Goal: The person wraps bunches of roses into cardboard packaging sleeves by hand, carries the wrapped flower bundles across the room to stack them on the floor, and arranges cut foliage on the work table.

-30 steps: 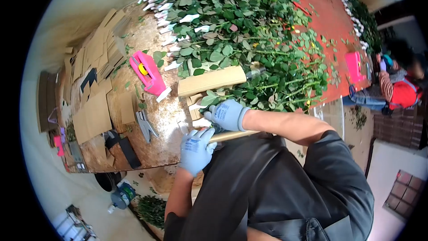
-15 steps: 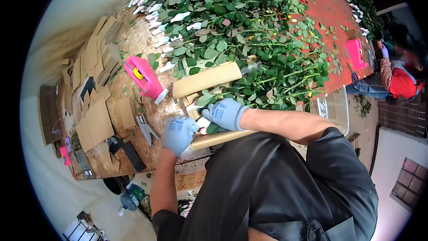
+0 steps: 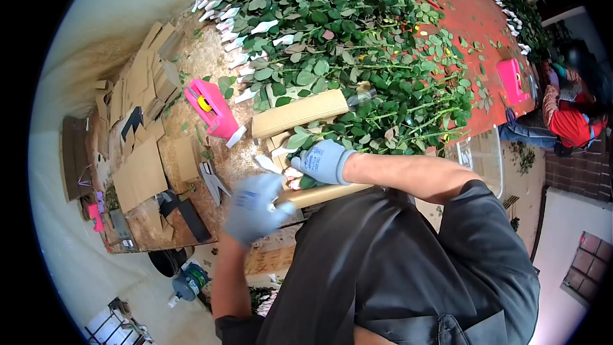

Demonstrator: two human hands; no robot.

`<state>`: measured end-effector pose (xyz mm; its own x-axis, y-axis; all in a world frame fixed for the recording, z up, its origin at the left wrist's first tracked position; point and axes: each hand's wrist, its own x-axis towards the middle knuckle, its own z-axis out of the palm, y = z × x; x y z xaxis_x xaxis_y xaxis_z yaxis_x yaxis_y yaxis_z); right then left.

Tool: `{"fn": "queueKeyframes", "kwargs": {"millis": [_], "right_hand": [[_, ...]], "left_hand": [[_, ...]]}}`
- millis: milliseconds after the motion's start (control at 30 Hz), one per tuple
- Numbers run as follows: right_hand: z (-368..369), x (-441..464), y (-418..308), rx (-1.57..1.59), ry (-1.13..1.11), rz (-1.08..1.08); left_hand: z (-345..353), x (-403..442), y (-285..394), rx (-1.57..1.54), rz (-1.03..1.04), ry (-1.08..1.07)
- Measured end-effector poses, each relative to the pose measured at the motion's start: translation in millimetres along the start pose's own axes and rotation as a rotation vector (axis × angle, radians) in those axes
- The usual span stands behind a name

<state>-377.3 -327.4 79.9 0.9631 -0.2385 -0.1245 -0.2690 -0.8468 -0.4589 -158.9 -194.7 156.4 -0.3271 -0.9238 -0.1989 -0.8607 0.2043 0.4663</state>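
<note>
My left hand (image 3: 257, 209), in a grey-blue glove, is smeared by motion at the table's front edge, left of the cardboard. A small white bit shows by its fingers; I cannot make out what it is. My right hand (image 3: 322, 161), gloved alike, is closed around roses, whose pinkish-white heads (image 3: 294, 177) stick out to its left. Just beyond them lies a white-sleeved bud (image 3: 268, 164). The roses lie between a corrugated cardboard strip (image 3: 300, 114) and a cardboard edge (image 3: 325, 196) nearest me. Their stems are mostly hidden by my hand and arm.
A pink tape dispenser (image 3: 214, 110) and a dark stapler-like tool (image 3: 213, 182) lie left. Cut cardboard sheets (image 3: 142, 172) cover the far left. A big heap of leafy rose stems (image 3: 345, 32) spreads behind. A person in red (image 3: 571, 124) is at the right.
My left hand has drawn away from the rose heads, down and slightly left, its fingers loosening. The heads and the white-sleeved bud now show more. My right hand stays nearly in place.
</note>
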Motion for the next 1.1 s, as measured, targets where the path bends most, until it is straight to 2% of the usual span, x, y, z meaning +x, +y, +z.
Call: {"fn": "queueKeyframes", "kwargs": {"millis": [67,133,300,367,433,500,600,667,700,733,800,833,900,933,1033,1100], "right_hand": [[6,2,2,-0.051,-0.008,0.0],[1,0,0,-0.033,0.001,0.013],[-2,-2,3,-0.015,0.032,-0.028],[-12,0,-1,0.016,-0.109,0.019],[-3,3,6,0.042,-0.089,0.008],[-4,2,9,0.062,-0.091,-0.018],[-29,4,1,-0.012,-0.235,-0.011],[-35,3,-4,-0.073,0.039,-0.04],[-30,6,-6,-0.248,0.161,-0.01],[-33,12,-5,-0.283,0.222,0.023],[-28,18,-3,-0.502,0.093,0.167],[-26,21,0,-0.51,0.095,0.16],[-23,22,5,-0.398,-0.089,0.141],[-22,22,8,-0.399,-0.09,0.145],[-31,18,9,-0.135,-0.174,0.017],[-28,15,14,-0.084,-0.116,0.015]], "left_hand": [[22,10,37,-0.058,0.081,0.024],[40,14,45,-0.035,-0.029,-0.005],[53,11,42,-0.081,-0.094,0.013],[51,12,45,-0.055,-0.102,0.012],[45,14,51,0.04,-0.056,0.07],[42,15,54,0.029,-0.106,0.036],[48,15,52,0.019,-0.186,0.008],[51,15,52,0.009,-0.235,0.022],[49,16,52,-0.008,-0.242,0.004],[48,16,53,-0.02,-0.239,-0.018],[50,13,52,-0.011,-0.249,0.006],[51,14,51,0.006,-0.239,0.011],[54,12,50,0.005,-0.235,0.029],[54,13,50,0.004,-0.229,0.04],[46,16,52,-0.077,-0.269,-0.044],[44,14,47,-0.114,-0.212,-0.027]]}}
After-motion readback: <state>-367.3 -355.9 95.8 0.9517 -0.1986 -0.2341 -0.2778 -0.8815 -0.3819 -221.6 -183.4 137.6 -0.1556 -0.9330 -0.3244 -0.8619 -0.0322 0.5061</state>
